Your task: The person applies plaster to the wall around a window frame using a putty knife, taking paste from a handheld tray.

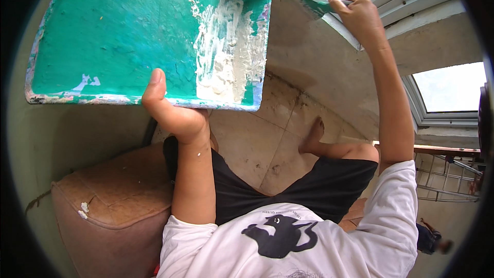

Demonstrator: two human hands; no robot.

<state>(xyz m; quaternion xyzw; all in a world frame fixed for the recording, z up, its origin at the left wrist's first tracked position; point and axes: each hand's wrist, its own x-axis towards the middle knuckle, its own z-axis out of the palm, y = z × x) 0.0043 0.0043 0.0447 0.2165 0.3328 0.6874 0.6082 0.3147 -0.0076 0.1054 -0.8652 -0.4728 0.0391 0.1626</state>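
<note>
Left fingers (156, 86) grip the tray (118, 31) by its near rim; right fingers (338, 5) hold, apparently, a scraper (322, 7).

Vivid teal green across the inside of the tray (118, 31), with thick off-white paste (222, 72) streaked over one end, a pale lilac splotch near the lower edge, and flecks of white, lilac and green along the rim. Similar green on the small tool (321, 7) at the whitish-grey window frame (411, 1). Mottled beige-grey on the wall (334, 67) below, darker in patches; dull pale green on the wall at far left (31, 139). Beige for the floor tiles (252, 139), marked by dark stains. Dusty pinkish brown on the seat (110, 231), tan on top, with a white blob (84, 209). Plain black for the shorts (329, 183); white for the T-shirt (206, 252), with a black curly-tailed animal silhouette (280, 237).
</note>
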